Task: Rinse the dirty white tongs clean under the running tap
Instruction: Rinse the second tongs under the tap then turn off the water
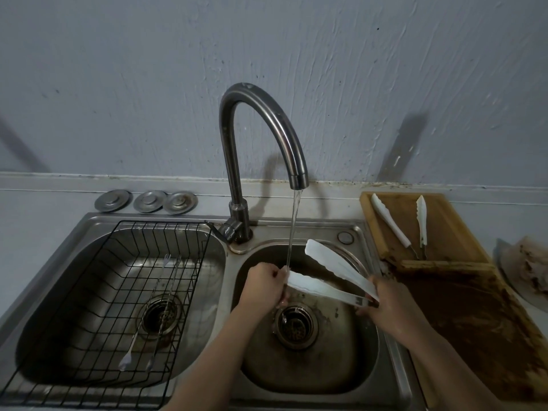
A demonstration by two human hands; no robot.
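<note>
White tongs [332,275] held over the right sink basin [350,360], arms splayed, long axis running left to right. Water stream [292,232] strikes the near arm's tip, pinched by left hand [264,281] fingers. Right hand [388,304] fingers clamp the hinge end.

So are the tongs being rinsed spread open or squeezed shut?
Spread open. The tongs' two white arms fan apart from the right hand; the left hand holds the lower tip under the stream.
</note>
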